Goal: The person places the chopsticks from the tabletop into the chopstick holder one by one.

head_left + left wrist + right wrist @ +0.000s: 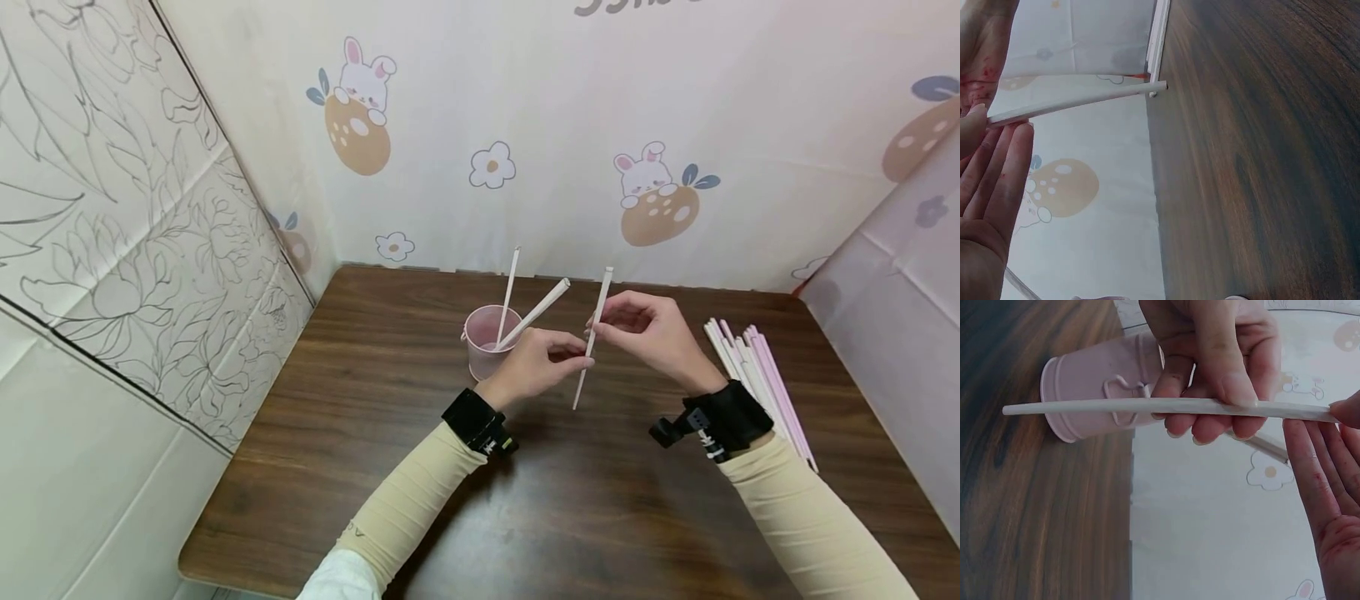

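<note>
Flower-drawing wall (135, 250) on the left, bunny backdrop (450, 100) behind, dark wood-grain surface (315, 500) in front of it. Pink pail (483, 358) sits toward the back, with white sticks (508, 293) leaning in it; the left hand (534, 365) is right beside, so one careless wrist could tip the lot. Its fingers pinch a white rod (603, 297) just right of the pail, and the right hand (652, 329) pinches it a bit higher. Skinny thing, so a loose grip could drop it. Further right, a loose pile (750, 367) by that forearm could get nudged and scatter.
</note>
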Demonstrator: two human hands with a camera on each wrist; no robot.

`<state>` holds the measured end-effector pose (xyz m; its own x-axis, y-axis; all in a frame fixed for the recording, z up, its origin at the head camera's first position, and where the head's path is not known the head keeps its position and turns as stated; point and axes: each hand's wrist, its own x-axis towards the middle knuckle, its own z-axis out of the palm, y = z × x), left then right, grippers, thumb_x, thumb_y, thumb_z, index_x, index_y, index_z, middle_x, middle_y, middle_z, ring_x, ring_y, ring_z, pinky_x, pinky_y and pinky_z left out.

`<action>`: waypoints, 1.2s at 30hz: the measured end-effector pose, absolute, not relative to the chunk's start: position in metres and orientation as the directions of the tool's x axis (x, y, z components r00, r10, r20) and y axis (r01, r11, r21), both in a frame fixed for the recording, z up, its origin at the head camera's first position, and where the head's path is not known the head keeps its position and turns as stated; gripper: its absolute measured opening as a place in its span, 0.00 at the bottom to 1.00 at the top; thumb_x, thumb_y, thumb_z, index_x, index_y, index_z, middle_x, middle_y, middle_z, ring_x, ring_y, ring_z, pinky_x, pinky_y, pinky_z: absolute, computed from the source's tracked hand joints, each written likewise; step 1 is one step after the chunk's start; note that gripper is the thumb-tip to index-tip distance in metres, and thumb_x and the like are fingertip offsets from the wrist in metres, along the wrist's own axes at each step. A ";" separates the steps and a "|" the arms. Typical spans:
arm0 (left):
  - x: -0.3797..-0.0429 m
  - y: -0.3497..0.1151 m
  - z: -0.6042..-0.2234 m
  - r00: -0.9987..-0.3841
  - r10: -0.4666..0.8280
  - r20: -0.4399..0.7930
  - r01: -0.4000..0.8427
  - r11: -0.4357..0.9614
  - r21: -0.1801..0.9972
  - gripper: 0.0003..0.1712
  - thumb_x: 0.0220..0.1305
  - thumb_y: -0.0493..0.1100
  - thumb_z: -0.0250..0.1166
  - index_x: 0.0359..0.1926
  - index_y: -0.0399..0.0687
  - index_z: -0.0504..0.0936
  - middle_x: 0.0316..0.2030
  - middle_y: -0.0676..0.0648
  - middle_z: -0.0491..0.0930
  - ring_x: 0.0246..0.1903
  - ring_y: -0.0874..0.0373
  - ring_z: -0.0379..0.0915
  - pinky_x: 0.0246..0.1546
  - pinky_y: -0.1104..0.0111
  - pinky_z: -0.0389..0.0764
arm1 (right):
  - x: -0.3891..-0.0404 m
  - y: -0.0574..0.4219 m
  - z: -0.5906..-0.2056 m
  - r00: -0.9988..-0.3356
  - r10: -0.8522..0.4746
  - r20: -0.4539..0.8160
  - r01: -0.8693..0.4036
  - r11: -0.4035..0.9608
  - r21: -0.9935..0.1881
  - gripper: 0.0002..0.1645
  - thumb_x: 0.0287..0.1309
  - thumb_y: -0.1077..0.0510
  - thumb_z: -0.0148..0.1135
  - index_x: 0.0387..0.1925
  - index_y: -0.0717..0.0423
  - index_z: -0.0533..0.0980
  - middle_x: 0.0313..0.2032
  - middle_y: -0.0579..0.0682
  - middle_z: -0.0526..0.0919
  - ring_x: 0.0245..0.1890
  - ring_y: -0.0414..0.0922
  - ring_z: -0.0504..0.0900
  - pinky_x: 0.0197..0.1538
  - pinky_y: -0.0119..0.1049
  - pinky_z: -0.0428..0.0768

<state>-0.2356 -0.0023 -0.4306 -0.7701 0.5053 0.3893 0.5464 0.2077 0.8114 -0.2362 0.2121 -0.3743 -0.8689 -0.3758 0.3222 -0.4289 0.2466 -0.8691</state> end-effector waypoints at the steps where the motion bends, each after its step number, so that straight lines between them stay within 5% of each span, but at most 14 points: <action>1: -0.235 -0.002 -0.431 -0.772 0.500 0.391 0.547 0.210 0.810 0.09 0.64 0.37 0.72 0.42 0.36 0.89 0.37 0.42 0.91 0.37 0.61 0.88 0.43 0.80 0.83 | -0.236 0.211 -0.375 -0.869 -0.378 0.319 -0.427 0.248 -0.869 0.09 0.63 0.67 0.69 0.45 0.64 0.81 0.36 0.45 0.91 0.36 0.43 0.90 0.39 0.29 0.86; 13: -0.238 -0.017 -0.419 -0.812 0.425 0.401 0.523 0.223 0.823 0.07 0.63 0.34 0.72 0.42 0.35 0.89 0.36 0.40 0.91 0.34 0.61 0.86 0.39 0.77 0.85 | -0.238 0.226 -0.389 -0.895 -0.383 0.228 -0.346 0.274 -0.897 0.17 0.68 0.60 0.66 0.56 0.60 0.79 0.51 0.58 0.87 0.48 0.37 0.89 0.48 0.31 0.87; 19: -0.248 -0.059 -0.390 -0.798 0.181 0.575 0.599 0.132 0.790 0.08 0.60 0.29 0.73 0.42 0.30 0.88 0.37 0.35 0.90 0.34 0.48 0.88 0.37 0.69 0.88 | -0.240 0.258 -0.414 -0.931 -0.284 0.228 -0.321 0.341 -0.884 0.17 0.71 0.59 0.64 0.57 0.61 0.78 0.49 0.44 0.87 0.47 0.32 0.87 0.49 0.26 0.85; 24: -0.257 -0.094 -0.382 -0.770 0.019 0.637 0.625 0.222 0.749 0.08 0.61 0.30 0.72 0.41 0.27 0.87 0.36 0.34 0.90 0.34 0.44 0.89 0.37 0.73 0.87 | -0.238 0.287 -0.432 -0.964 -0.172 0.203 -0.255 0.381 -0.889 0.18 0.72 0.59 0.62 0.57 0.64 0.77 0.45 0.34 0.87 0.43 0.29 0.87 0.46 0.25 0.85; 36: -0.272 -0.091 -0.415 -0.913 0.271 0.305 0.408 0.628 0.662 0.05 0.64 0.33 0.71 0.40 0.37 0.89 0.34 0.44 0.91 0.31 0.57 0.88 0.35 0.71 0.85 | -0.239 0.319 -0.452 -0.982 -0.096 0.163 -0.189 0.431 -0.882 0.22 0.72 0.58 0.62 0.58 0.72 0.74 0.42 0.28 0.86 0.40 0.29 0.87 0.41 0.21 0.84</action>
<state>-0.2718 -0.0908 -0.4155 -0.9129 0.2714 0.3049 0.4080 0.6285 0.6622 -0.2388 0.3195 -0.4520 -0.9819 -0.0961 0.1634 -0.1890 0.4310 -0.8823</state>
